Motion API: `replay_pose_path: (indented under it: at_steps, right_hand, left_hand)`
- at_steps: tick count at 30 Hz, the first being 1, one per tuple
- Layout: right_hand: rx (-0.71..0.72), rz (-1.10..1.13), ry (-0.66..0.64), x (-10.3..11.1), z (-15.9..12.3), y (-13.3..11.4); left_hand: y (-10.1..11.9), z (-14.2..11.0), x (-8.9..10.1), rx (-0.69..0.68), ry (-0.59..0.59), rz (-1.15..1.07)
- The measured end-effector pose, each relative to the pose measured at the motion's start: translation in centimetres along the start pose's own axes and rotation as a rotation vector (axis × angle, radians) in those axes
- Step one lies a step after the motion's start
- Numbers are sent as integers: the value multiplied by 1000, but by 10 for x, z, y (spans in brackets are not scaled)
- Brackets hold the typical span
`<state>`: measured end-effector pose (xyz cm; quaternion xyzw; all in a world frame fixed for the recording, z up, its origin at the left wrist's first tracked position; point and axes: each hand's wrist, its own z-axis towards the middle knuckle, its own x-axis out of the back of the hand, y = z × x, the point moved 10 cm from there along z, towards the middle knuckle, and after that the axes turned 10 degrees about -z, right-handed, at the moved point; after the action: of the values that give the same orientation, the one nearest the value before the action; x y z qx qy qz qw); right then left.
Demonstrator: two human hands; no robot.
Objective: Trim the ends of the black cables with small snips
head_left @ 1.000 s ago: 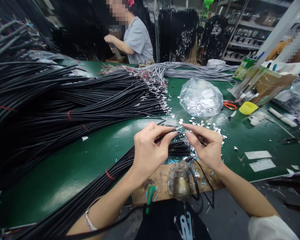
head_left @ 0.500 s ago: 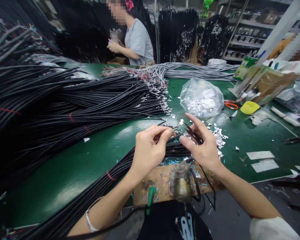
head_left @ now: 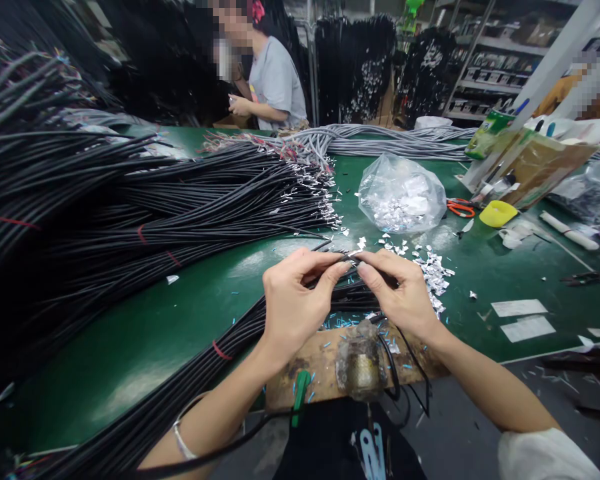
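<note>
Left hand (head_left: 293, 300): bare, thin silver bangle (head_left: 180, 440) at the wrist. Right hand (head_left: 405, 297): bare forearm, white rolled sleeve (head_left: 540, 457) at the elbow.

Single head-worn view, looking forward and down across the green desk (head_left: 130, 347) from its near edge, close above the left hand (head_left: 293, 303) and right hand (head_left: 405, 293), far edge and shelving at frame top
</note>
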<state>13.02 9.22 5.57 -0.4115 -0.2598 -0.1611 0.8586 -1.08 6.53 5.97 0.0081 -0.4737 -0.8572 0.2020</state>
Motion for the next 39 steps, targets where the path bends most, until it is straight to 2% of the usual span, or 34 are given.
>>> replay_pose_path:
  at_steps: [2,4,6,9,12,15,18,21,23,28,31,35,39]
  right_hand:
    - [-10,-8,11,1,0,0]
    - [-11,-11,30,4,0,0]
    - [2,1,25,6,0,-2]
    - [31,52,6,9,2,-4]
    - [53,145,20,15,3,-5]
    - [79,280,-39,13,3,-5]
    - [92,358,-104,9,1,-6]
    - [92,365,-91,12,1,-5]
    - [50,370,-59,14,2,-1]
    - [-171,477,31,7,1,20]
    - [-200,468,106,7,1,25]
    - [-159,361,241,17,-2,22]
    - [-177,401,313,16,-6,25]
  left_hand:
    - [1,0,1,1,12,22]
    - [-1,2,-2,25,-44,31]
    - [-7,5,-11,95,-171,-32]
    - [-15,4,-26,260,-372,-238]
    - [-18,-4,-39,390,-532,-369]
    - [-17,-16,-51,470,-681,-420]
    - [-15,-26,-59,533,-784,-463]
    - [-14,-31,-63,570,-841,-489]
    - [-15,-33,-65,583,-862,-492]
    - [-15,-32,-65,584,-858,-527]
    - [-16,-32,-66,584,-846,-527]
    - [-23,-24,-65,548,-730,-486]
    - [-33,-21,-65,548,-597,-485]
